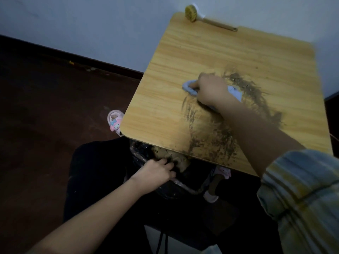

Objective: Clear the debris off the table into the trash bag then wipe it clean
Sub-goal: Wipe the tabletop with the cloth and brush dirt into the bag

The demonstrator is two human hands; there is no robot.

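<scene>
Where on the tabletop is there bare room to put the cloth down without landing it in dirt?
Bare wood runs along the table's left side and across the far half, between the scrub brush and the right hand gripping the blue cloth. Crowded: the dirt smear arcs right of that hand and spreads to the near edge above the trash bag, held by the left hand.

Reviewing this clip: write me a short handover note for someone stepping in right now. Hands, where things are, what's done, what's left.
Right hand presses a light blue cloth onto the table, among the debris.
Left hand grips the rim of the trash bag, held open below the table's near edge.
Done: some debris already lies in the bag; the far half of the table looks bare.
Left: a dark ring of dirt and smears toward the near edge remain. Sweep them into the bag, then wipe.
A brush lies unused at the far edge.
</scene>
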